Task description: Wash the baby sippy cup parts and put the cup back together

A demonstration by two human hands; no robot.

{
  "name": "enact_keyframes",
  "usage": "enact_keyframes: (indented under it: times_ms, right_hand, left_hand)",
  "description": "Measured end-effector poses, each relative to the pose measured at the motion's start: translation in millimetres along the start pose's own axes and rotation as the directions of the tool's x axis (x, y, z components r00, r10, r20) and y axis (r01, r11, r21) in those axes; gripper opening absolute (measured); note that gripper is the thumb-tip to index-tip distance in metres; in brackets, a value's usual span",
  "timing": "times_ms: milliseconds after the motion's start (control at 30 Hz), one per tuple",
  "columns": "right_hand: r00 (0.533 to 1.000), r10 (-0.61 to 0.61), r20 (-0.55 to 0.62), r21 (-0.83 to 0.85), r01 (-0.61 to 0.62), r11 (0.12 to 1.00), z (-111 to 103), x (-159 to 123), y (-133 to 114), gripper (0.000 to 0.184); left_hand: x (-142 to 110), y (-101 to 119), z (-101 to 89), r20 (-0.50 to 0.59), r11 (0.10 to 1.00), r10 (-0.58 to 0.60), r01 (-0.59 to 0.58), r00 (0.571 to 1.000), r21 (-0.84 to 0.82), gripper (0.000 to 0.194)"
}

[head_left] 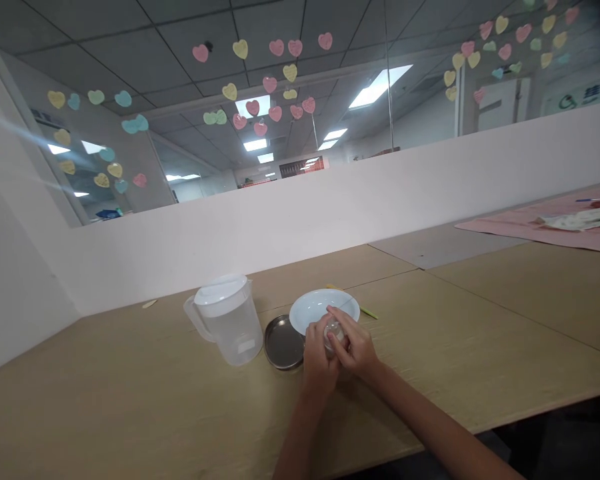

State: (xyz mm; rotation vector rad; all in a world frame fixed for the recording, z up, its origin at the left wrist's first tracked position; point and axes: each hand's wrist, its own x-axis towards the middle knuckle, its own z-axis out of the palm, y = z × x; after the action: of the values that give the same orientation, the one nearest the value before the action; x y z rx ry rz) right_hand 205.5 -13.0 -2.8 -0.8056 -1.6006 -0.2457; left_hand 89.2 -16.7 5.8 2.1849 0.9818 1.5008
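Both my hands are closed around a small clear, rounded container (334,329), and its exact kind is hard to make out. My left hand (319,357) wraps it from the left, while my right hand (356,345) grips it from the right with the fingers over its top. Just behind my hands is a white bowl (313,303), partly covered by my fingers. A dark round metal tray (283,343) lies left of my left hand. Farther left stands a translucent plastic pitcher (235,327) with a white lid, its handle toward the left.
A thin green-yellow stick (369,313) lies behind the bowl. A pink cloth (510,217) with a pen (593,199) and other items covers the far right of the wooden table (170,413). A white wall (305,220) under heart-stickered glass bounds the back.
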Motion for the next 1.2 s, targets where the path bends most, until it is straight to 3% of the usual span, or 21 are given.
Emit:
enact_keyframes:
  times_ms: [200, 433, 700, 1000, 1200]
  right_hand:
    - [0.999, 0.029, 0.035, 0.033, -0.03, 0.999, -3, -2, 4, 0.044]
    - [0.98, 0.197, 0.031, 0.101, -0.199, 0.975, -2, -6, 10, 0.042]
    - [0.965, 0.262, 0.023, 0.085, -0.263, 0.961, 2, -6, 10, 0.042]
    - [0.977, 0.212, 0.026, 0.027, -0.213, 0.977, -3, -2, 4, 0.043]
    - [0.99, 0.129, -0.051, 0.092, -0.124, 0.988, -6, 0, -4, 0.043]
  left_hand:
    - [-10, -12, 10.1, -0.121, 0.998, 0.029, -0.02, 0.992, 0.067, 0.057]
    - [-14, -21, 13.9, -0.084, 0.977, 0.101, -0.083, 0.991, 0.194, 0.071]
    - [-12, -29, 14.0, -0.057, 0.935, 0.133, -0.106, 0.989, 0.338, 0.066]
    - [-8, -39, 4.4, 0.05, 0.915, 0.226, -0.229, 0.973, 0.332, 0.073]
    - [-2, -31, 1.8, 0.048, 0.931, 0.201, -0.206, 0.979, 0.301, 0.075]
